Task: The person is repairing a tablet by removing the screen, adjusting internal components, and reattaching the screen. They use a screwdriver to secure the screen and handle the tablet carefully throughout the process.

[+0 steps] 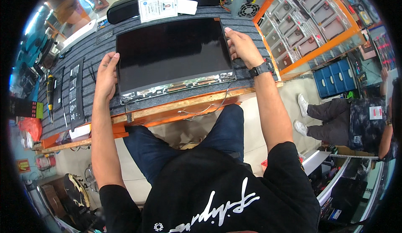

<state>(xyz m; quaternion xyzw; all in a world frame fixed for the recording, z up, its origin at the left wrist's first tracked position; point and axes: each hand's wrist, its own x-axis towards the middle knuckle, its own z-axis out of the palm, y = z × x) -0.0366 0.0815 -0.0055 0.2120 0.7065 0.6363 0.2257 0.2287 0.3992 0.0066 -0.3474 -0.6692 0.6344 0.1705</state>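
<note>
A black laptop screen panel lies face up before me on the ribbed grey mat. Along its near edge a strip of exposed metal and circuitry shows. My left hand grips the panel's left edge, thumb on the rim and fingers curled beneath. At the upper right edge, my right hand holds the panel between thumb and fingers; some of those fingertips are hidden. A thin cable hangs from the near right corner over the bench's front edge.
Left on the mat lie a laptop battery and a yellow-black screwdriver. Behind the panel stand a black soundbar-like object, an identity card and a power supply unit. An orange-framed display case borders the right; a person stands beyond.
</note>
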